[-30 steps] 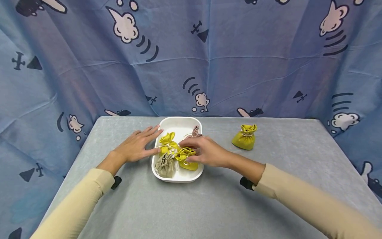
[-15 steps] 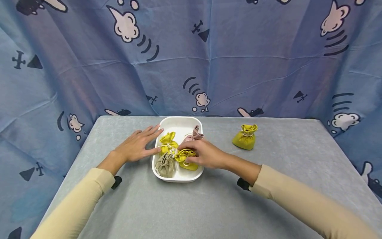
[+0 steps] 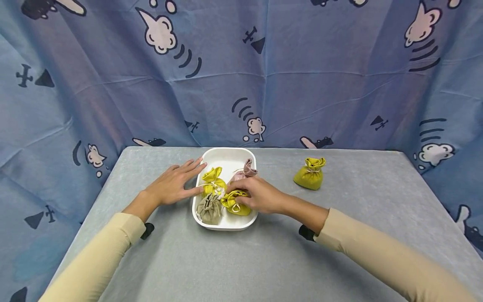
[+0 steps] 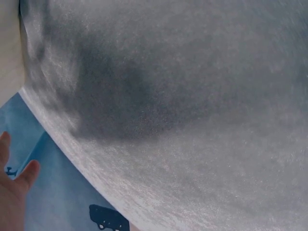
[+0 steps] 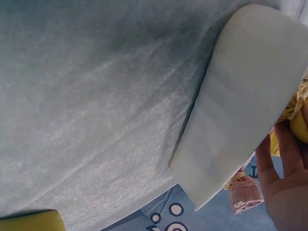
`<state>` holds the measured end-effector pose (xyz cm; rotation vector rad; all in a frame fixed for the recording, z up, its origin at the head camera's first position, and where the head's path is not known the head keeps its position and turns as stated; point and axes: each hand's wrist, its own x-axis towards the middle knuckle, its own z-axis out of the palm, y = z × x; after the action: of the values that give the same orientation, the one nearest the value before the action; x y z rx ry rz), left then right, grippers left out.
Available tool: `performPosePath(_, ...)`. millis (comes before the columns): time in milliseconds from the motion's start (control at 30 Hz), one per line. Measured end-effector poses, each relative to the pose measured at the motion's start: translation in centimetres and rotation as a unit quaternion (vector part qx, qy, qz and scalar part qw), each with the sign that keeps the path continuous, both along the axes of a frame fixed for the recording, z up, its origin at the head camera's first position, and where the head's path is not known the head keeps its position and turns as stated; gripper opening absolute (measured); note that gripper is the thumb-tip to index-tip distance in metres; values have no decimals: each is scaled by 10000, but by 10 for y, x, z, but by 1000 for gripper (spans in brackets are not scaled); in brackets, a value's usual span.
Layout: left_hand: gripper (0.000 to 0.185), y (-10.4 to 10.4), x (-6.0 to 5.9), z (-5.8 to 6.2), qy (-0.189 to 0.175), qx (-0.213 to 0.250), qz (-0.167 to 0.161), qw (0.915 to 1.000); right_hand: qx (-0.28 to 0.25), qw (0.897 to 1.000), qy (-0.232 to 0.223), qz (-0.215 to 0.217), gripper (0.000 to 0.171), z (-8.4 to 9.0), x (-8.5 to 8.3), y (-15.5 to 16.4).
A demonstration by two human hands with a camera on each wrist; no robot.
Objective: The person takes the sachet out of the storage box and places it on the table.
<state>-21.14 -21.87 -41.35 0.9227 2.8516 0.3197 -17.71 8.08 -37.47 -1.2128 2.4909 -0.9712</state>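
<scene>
A blue cloth printed with cartoon shapes [image 3: 320, 63] hangs in soft folds behind the grey, faintly mottled table [image 3: 226, 260] in front of me. On the table sits my smooth white tray [image 3: 226, 157], a rounded rectangle whose long axis runs away from me. My left hand [image 3: 171, 182] lies against its left side, fingers straight and spread, thumb and fingertips at the rim, gripping nothing. My right hand [image 3: 260, 193] reaches in over the right side and grasps the gathered neck of the held yellow pouch [image 3: 241, 210] between thumb and fingers; my own fingers hide part of it, so I can't swear to how firmly. That pouch is in the tray's near right part, its ruffled mouth pointing left and slightly away, its plump cloth base toward the near right. Outside the tray, to the right, the lone yellow pouch [image 3: 308, 178] stands on its rounded base, mouth up. Inside, the second yellow pouch [image 3: 212, 178] points its frilled mouth away from me, the wrinkled grey-green pouch [image 3: 209, 212] sits in the near left corner, mouth away, and the coarsely woven pink pouch [image 3: 248, 168] tips its neck toward the far right.
</scene>
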Motion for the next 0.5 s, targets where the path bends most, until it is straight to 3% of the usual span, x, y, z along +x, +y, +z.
performPosePath(500, 80, 2, 0, -2, 124, 34, -47, 9999, -110, 9999, -21, -60, 21, 4, 2, 8)
